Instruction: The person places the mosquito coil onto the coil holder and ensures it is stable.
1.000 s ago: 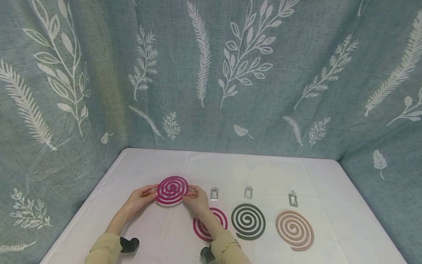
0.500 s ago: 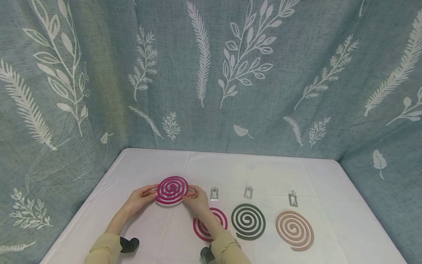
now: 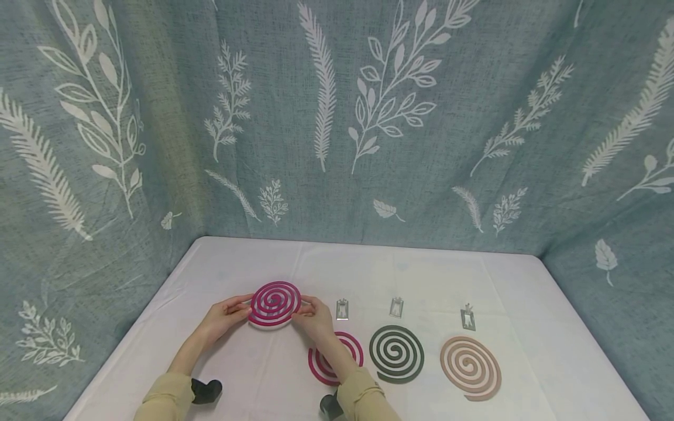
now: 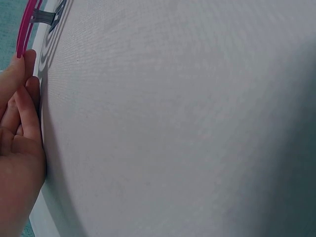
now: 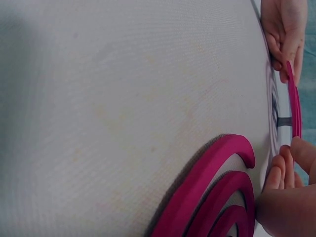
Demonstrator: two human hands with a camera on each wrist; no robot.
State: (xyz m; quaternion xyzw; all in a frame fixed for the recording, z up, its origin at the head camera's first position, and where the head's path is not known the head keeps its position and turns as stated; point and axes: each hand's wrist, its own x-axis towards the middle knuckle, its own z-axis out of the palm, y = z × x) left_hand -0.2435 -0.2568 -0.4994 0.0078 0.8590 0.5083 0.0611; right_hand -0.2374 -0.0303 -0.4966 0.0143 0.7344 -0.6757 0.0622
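A magenta spiral coil (image 3: 275,303) sits raised a little above the white table (image 3: 421,275), on a small metal stand (image 5: 284,121) seen under it in the right wrist view. My left hand (image 3: 243,309) pinches its left rim and my right hand (image 3: 304,311) pinches its right rim. The left wrist view shows the coil (image 4: 25,27) edge-on, with my fingers (image 4: 19,108) at its edge. The right wrist view shows the thin rim (image 5: 295,106) between both hands. A second magenta coil (image 3: 337,356) lies flat by my right forearm, partly hidden by it.
A dark green coil (image 3: 396,353) and a beige coil (image 3: 470,366) lie flat to the right. Three small metal stands (image 3: 342,309) (image 3: 396,306) (image 3: 467,317) stand in a row behind the coils. Leaf-print cloth walls close in the table on three sides.
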